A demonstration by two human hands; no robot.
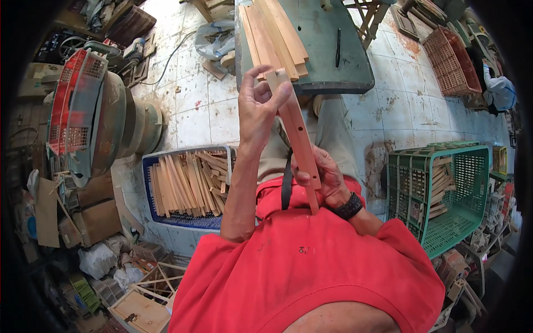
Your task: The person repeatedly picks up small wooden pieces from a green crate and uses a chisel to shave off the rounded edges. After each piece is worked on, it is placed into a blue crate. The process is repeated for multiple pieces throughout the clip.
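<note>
- Red T-shirt [300, 266] nearest, spread below a dark-holed wooden slat [300, 139].
- Slat held slantwise above the lap, far end leaning left, probably angled to bring the holed face into sight; narrower tip at the near end, whether part of it or a second piece, cannot tell.
- Left hand [257, 108] partly open, pinching the far end between thumb and curled fingers.
- Right hand [330, 177] more closed, curled round the near part, likely to steady the length.
- Far ahead, stacked slats [272, 36] on a green-topped table [322, 50], near ends close to its edge, seemingly for easy reach; dark slender rod [338, 49] to their right.
- Left, blue crate [146, 186] full of loose slats [186, 186]; right, green lattice crate [452, 222] with fewer showing, both perhaps flanking for convenience.
</note>
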